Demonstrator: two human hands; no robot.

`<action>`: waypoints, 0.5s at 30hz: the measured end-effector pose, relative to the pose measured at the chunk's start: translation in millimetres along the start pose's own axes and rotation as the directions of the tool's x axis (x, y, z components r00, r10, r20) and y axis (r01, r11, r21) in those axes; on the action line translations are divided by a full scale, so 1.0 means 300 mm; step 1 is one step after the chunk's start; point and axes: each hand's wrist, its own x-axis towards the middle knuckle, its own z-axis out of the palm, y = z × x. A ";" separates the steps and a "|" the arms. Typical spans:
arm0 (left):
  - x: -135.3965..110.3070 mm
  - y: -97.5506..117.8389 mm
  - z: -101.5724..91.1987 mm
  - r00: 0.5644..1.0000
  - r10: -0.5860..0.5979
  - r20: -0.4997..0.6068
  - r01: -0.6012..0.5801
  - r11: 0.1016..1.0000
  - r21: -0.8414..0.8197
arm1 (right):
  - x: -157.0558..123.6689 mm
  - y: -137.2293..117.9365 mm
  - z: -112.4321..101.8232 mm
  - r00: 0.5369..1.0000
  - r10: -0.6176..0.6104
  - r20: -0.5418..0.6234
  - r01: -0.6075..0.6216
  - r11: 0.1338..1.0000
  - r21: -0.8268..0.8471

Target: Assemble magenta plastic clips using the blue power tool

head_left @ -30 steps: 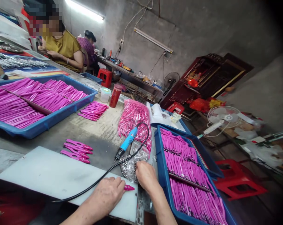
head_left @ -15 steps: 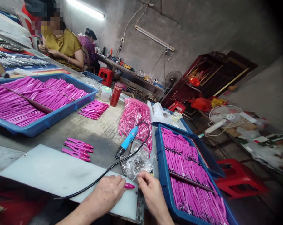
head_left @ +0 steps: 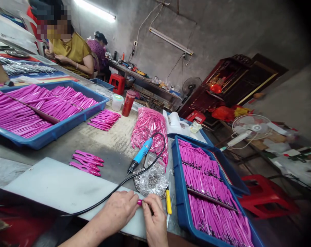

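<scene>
My left hand (head_left: 121, 207) rests over the white board, closed around a slim magenta plastic piece (head_left: 139, 202); just its glossy end pokes out past the fingers. Thumb and forefinger of my right hand (head_left: 154, 214) pinch together right at that end. Whether they also hold some tiny part is hidden. Directly behind the hands, a clear plastic bag of small metal parts (head_left: 153, 180) lies open. A blue electric screwdriver (head_left: 142, 153) leans across the parts, its black cable looping down over the white board (head_left: 49, 187). A yellow-handled tool (head_left: 168, 201) lies beside my right hand.
Blue trays of magenta pieces stand left (head_left: 68, 120) and right (head_left: 179, 192). Small rows of magenta pieces (head_left: 86, 163) lie on the table. Behind are a pink-filled bag (head_left: 148, 128), a red cup (head_left: 129, 103) and a lidded tub (head_left: 117, 102). Two people sit working further back.
My right hand has moved left from near the metal parts to the end of the magenta piece. The yellow-handled tool now shows more fully. My left hand keeps its hold.
</scene>
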 end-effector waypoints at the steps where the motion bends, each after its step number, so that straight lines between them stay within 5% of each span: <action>1: -0.001 0.001 -0.001 1.000 -0.008 0.016 0.008 1.000 -0.004 | -0.002 0.004 0.001 1.000 -0.024 -0.007 0.024 0.999 -0.025; 6: -0.009 0.005 0.002 0.994 -0.043 0.096 0.044 0.999 -0.015 | -0.010 0.014 -0.007 0.992 -0.128 -0.007 0.126 0.987 -0.100; 15: -0.006 0.006 0.006 0.999 -0.013 0.030 0.013 1.000 -0.002 | -0.013 -0.008 -0.027 0.986 -0.149 0.071 0.158 0.976 -0.147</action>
